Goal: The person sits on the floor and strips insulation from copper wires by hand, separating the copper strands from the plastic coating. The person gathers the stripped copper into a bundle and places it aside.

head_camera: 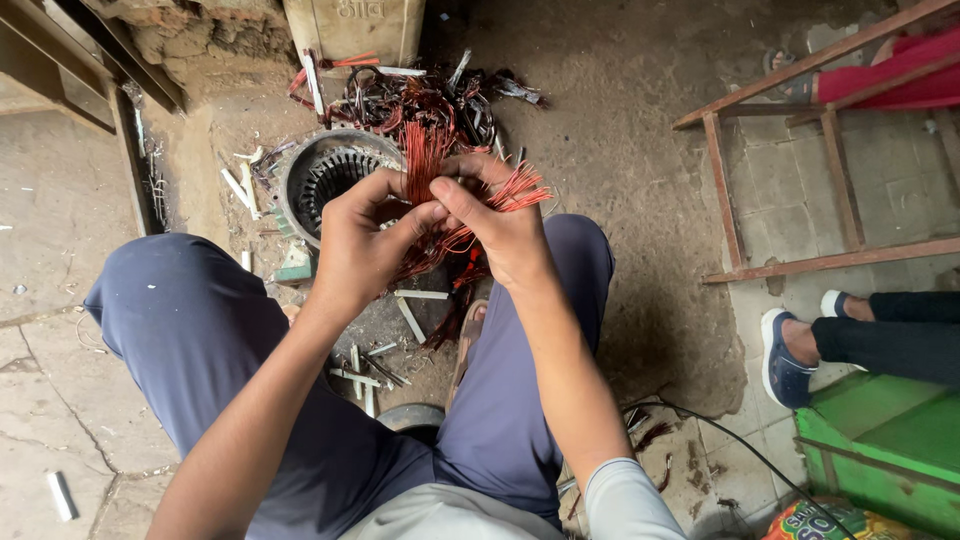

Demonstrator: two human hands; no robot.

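Note:
Both my hands hold one bundle of thin red copper wire strands (430,160) above my knees. My left hand (360,245) pinches the bundle from the left. My right hand (500,225) grips it from the right, and strands fan out past its fingers. Behind the hands a round grey motor stator (330,170) with a toothed bore lies on the dirty floor. A tangled heap of dark and red scrap wire (420,100) lies beyond it.
White insulation strips (410,315) and small scraps litter the floor between my legs. A rusty metal frame (780,190) stands at right, a green box (880,440) at lower right. Another person's foot in a blue shoe (785,355) rests nearby. A black cable (740,450) crosses the floor.

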